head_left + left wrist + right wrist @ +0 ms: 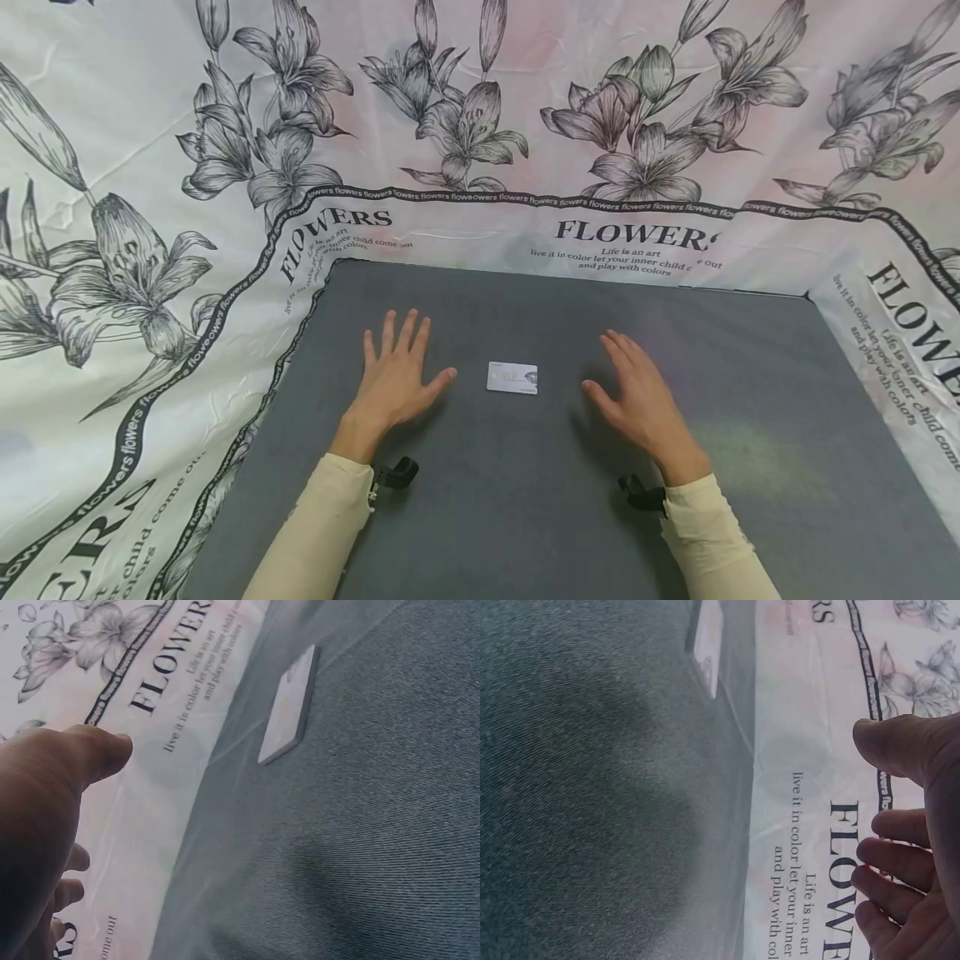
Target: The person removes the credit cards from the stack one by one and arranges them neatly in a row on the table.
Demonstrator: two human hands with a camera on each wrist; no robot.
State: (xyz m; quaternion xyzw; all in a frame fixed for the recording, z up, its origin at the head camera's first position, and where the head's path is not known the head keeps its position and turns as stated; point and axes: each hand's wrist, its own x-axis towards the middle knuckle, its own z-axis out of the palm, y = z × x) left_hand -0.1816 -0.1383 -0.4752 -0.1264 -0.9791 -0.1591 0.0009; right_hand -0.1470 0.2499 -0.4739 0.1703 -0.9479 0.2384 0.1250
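Note:
A white card marked "VIP" lies flat on the grey cloth surface between the two hands. In the left wrist view the card looks thick-edged, like a small stack or thin box; I cannot tell which. To its left, the left hand is spread with straight fingers and holds nothing. On the other side, the right hand has its fingers extended together and the thumb apart, also holding nothing. Neither hand touches the card. The right wrist view shows only part of the card at the top.
White sheeting with printed lilies and "FLOWERS" lettering rises behind and at both sides of the grey surface. Black wrist straps sit at the cuffs of the cream sleeves.

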